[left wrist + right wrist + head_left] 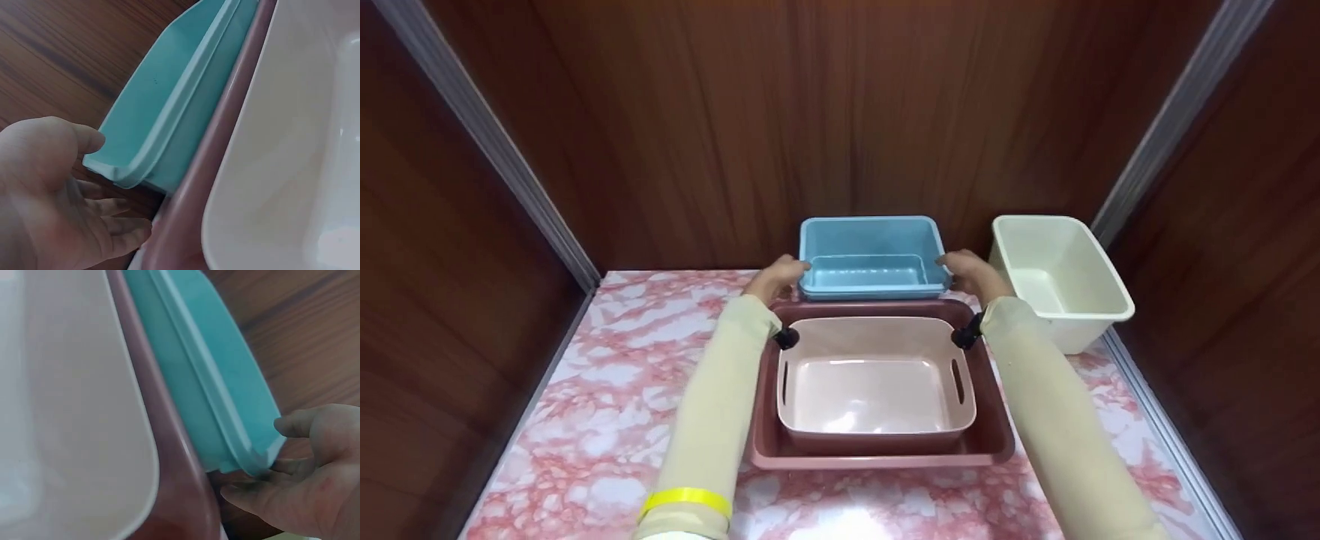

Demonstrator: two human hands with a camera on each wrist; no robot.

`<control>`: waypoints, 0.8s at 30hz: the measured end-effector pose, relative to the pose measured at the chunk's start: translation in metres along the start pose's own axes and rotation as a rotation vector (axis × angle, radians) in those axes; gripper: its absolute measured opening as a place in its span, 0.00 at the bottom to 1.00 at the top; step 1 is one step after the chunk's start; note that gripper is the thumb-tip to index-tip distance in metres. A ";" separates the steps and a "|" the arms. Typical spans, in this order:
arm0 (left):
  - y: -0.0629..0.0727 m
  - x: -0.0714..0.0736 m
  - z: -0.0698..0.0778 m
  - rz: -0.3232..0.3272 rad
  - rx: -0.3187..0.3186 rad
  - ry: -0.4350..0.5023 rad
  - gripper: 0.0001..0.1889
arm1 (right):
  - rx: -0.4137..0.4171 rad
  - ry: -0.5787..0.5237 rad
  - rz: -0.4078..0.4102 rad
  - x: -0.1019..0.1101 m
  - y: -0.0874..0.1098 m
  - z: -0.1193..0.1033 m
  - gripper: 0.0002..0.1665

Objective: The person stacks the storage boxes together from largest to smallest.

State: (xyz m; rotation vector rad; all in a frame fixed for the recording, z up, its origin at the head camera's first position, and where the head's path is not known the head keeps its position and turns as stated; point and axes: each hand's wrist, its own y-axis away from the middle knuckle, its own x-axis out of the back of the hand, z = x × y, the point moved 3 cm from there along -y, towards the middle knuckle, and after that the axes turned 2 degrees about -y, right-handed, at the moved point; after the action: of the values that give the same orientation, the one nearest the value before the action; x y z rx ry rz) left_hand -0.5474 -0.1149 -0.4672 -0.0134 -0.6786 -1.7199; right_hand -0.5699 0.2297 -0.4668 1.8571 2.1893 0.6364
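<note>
A blue rectangular plastic bin (870, 236) is against the back wall, behind a larger brown-red basin (877, 462). My left hand (780, 276) holds its left end, the thumb over the rim and the fingers below it, outside the bin. At the opposite end my right hand (971, 274) grips the rim the same way, as the right wrist view shows. Whether the blue bin touches the table is hidden by the basin. Inside the basin sits a pale pink bin (877, 397) with a slot handle at each end, beneath my forearms.
A cream-white bin (1099, 277) stands at the back right, close to my right wrist. Dark wooden panels (847, 112) rise at the back and both sides. Pink-and-white marbled covering (607, 405) spreads over the table.
</note>
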 end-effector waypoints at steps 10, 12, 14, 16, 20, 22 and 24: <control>-0.021 -0.026 -0.012 -0.075 0.028 0.269 0.25 | 0.059 -0.067 -0.002 -0.008 -0.007 0.018 0.30; -0.019 -0.028 -0.012 -0.054 0.021 0.297 0.30 | 0.065 -0.070 0.011 -0.008 -0.005 0.018 0.33; -0.020 -0.029 -0.011 -0.046 0.010 0.333 0.32 | 0.069 -0.066 0.027 -0.007 -0.005 0.018 0.35; -0.021 -0.030 -0.010 -0.049 -0.002 0.369 0.31 | 0.066 -0.061 0.045 -0.006 -0.004 0.018 0.35; -0.024 -0.028 -0.011 -0.057 -0.018 0.411 0.24 | 0.073 -0.070 0.046 -0.006 -0.005 0.017 0.34; -0.023 -0.028 -0.012 -0.059 -0.021 0.417 0.24 | 0.076 -0.069 0.044 -0.007 -0.004 0.018 0.33; -0.022 -0.028 -0.013 -0.064 -0.020 0.427 0.27 | 0.079 -0.063 0.041 -0.007 -0.004 0.019 0.33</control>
State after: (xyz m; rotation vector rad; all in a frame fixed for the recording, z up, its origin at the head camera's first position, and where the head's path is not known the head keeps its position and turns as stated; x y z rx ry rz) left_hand -0.5546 -0.0936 -0.4973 0.3554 -0.3474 -1.7163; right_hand -0.5640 0.2262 -0.4858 1.9375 2.1712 0.4982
